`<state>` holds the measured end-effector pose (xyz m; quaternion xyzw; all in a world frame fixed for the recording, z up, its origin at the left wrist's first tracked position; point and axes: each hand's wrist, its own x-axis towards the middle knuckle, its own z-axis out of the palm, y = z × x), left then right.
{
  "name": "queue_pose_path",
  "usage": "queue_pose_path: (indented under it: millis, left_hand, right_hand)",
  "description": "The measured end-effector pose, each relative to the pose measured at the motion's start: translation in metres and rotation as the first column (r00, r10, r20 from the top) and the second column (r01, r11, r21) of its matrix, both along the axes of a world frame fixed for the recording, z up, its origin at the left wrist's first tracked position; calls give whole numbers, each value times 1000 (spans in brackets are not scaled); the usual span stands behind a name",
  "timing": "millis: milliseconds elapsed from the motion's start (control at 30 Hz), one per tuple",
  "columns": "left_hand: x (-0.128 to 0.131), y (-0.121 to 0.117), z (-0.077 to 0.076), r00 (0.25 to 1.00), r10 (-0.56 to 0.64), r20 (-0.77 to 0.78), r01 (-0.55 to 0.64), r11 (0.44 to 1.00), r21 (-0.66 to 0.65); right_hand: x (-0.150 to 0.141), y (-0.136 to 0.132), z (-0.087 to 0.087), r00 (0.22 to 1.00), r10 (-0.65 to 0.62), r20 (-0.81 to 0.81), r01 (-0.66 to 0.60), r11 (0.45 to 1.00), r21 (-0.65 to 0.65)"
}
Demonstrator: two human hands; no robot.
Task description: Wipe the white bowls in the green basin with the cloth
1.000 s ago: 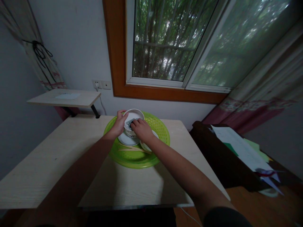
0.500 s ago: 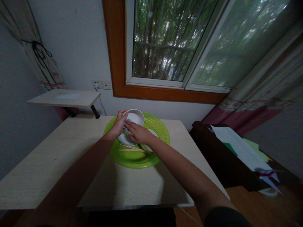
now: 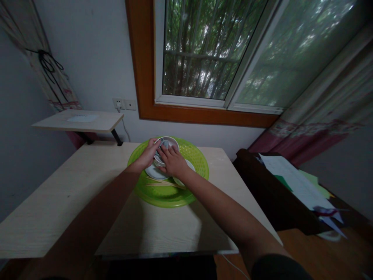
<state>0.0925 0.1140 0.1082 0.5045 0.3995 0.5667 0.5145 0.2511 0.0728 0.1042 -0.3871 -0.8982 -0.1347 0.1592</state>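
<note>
A white bowl [image 3: 174,141] is gripped at its left rim by my left hand [image 3: 148,154]. My right hand [image 3: 174,161] reaches into the bowl, its fingers pressing a grey-blue cloth [image 3: 164,143] against the inside wall. Part of the cloth is hidden beneath those fingers. Below the bowl lies a white plate [image 3: 154,172] in a green perforated basket [image 3: 169,201]. Another pale bowl [image 3: 190,165] sits to the right, partly covered by my right wrist. Several wooden chopsticks [image 3: 159,182] lie across the near side of the basket.
The basket rests on a light wooden table [image 3: 169,233] against the wall under a window. A small raised shelf [image 3: 101,121] stands at the back left. To the right, a dark brown piece of furniture [image 3: 262,194] carries papers [image 3: 294,182].
My right hand and the cloth have moved around inside the bowl, toward its left side and then back up. The bowl has shifted slightly right in my left hand.
</note>
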Motion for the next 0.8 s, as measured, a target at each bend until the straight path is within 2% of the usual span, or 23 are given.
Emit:
queue_pose_path:
  millis: [200,400,533,633,733,800]
  left_hand:
    - [0,1,-1,999,17,-51,-16,1000,14]
    - [-3,-3,6,978,143,-155,-142,990,18]
    - [-4,-7,12,958,192,-213,-186,981,46]
    - [-4,-9,14,953,200,-228,-191,980,62]
    - [-4,-10,14,956,185,-229,-177,983,54]
    - [-4,-8,11,959,176,-224,-169,984,49]
  right_hand:
    - [-4,-2,6,994,-112,-6,112,993,28]
    - [-9,-7,21,989,-132,59,134,990,-35]
    - [-5,-5,25,996,16,93,-4,993,-122]
    - [1,1,21,985,168,30,-161,974,-162]
    - [5,5,13,960,268,-80,-277,952,-134]
    - [5,5,8,956,276,-96,-286,953,-105]
